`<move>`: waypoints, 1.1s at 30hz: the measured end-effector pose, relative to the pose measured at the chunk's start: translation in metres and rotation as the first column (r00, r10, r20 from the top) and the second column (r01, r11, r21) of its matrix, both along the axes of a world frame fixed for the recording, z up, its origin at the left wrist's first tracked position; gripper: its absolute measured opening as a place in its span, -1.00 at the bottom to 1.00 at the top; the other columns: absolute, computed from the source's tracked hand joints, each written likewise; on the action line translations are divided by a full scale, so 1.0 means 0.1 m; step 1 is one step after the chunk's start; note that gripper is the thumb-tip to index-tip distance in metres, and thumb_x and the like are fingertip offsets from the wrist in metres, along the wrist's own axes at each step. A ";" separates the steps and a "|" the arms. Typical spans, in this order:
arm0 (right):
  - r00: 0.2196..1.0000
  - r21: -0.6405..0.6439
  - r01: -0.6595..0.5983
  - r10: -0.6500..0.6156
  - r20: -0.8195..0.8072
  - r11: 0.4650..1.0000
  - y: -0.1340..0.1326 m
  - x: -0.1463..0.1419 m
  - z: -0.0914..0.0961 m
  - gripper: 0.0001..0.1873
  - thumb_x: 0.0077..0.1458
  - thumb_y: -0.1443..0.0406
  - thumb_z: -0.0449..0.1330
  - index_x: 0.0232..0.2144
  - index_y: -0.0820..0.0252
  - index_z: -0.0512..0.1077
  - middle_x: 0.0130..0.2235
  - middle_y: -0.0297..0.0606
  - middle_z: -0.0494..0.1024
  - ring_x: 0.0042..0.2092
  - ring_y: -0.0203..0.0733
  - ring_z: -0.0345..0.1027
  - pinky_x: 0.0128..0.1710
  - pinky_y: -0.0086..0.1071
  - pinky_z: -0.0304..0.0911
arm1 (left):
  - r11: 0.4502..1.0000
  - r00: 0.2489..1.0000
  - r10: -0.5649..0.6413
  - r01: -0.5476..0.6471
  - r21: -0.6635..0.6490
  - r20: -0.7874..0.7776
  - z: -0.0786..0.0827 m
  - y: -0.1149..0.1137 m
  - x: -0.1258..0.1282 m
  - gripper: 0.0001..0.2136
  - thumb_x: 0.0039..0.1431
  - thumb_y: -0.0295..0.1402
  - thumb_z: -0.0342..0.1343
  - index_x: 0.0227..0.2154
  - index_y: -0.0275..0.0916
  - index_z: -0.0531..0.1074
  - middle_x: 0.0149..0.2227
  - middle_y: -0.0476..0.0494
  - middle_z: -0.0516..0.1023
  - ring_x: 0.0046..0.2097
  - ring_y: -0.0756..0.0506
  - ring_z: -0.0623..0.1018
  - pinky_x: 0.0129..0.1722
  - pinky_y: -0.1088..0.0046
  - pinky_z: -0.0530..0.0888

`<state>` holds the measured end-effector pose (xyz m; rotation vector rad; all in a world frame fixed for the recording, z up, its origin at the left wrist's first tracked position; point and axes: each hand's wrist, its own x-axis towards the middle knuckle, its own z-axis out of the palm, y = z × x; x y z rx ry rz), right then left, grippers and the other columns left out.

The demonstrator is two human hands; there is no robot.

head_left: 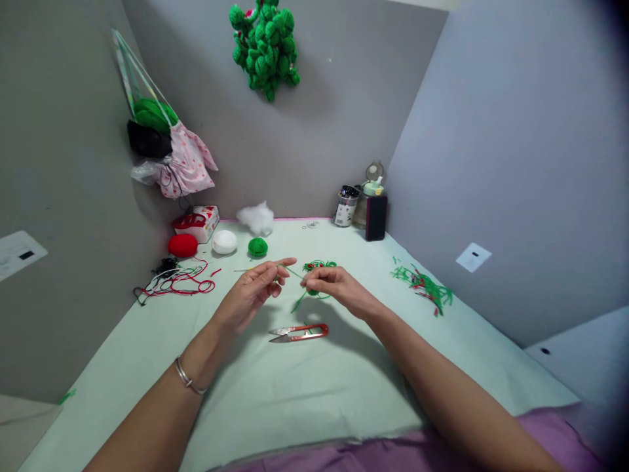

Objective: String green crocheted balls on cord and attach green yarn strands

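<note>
A green thread is held pinched between the left hand and the right hand, just above the table. It is probably best kept taut. Scissors are laid nearby.

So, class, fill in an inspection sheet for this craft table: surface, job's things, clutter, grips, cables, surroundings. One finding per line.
Surface: pale green cloth laid flat over the table.
Job's things: green strand stretched between both hands; red-handled snips lying just in front of them.
Clutter: red yarn ball, white yarn ball, green yarn ball, white stuffing, green scraps at right, jar at the back.
Grips: left hand pinches the strand; right hand pinches its other end.
Cables: red and white cords tangled at left; yarn or cable, cannot tell.
Surroundings: grey walls; green crochet cluster and pink bag hung up.
</note>
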<state>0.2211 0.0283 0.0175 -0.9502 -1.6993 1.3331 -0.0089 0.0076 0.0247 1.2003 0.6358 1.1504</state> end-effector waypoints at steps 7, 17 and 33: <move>0.934 -0.060 0.230 -0.238 -0.268 0.971 -0.06 0.00 0.13 -0.70 0.01 0.10 0.39 -0.39 0.22 0.52 -0.47 -0.35 0.49 -0.48 -0.35 0.27 -0.41 -0.41 0.23 | 0.997 0.998 0.066 -0.066 -0.034 0.009 -0.04 -0.04 0.12 -0.75 0.18 -0.16 0.25 -0.30 -0.29 0.55 -0.37 -0.06 0.49 -0.45 0.08 0.38 -0.45 0.58 0.33; 0.950 0.134 0.266 -0.236 -0.203 0.955 -0.27 -0.25 0.12 -0.78 0.03 0.19 0.37 -0.41 0.19 0.45 -0.48 -0.35 0.51 -0.41 -0.28 0.42 -0.33 -0.37 0.37 | 0.935 0.901 0.308 -0.227 0.271 -0.307 -0.23 -0.24 0.38 -0.59 0.36 -0.20 -0.01 0.14 -0.29 0.46 -0.42 -0.01 0.42 -0.43 0.04 0.35 -0.35 0.50 0.39; 0.987 0.258 0.122 -0.144 0.066 0.958 -0.32 -0.19 0.13 -0.81 0.22 0.24 0.13 -0.24 0.19 0.52 -0.54 -0.37 0.47 -0.51 -0.32 0.34 -0.45 -0.41 0.30 | 0.938 0.904 0.305 -0.230 0.261 -0.301 -0.29 -0.22 0.36 -0.54 0.35 -0.16 0.02 0.19 -0.28 0.41 -0.40 -0.03 0.45 -0.40 0.02 0.38 -0.30 0.49 0.43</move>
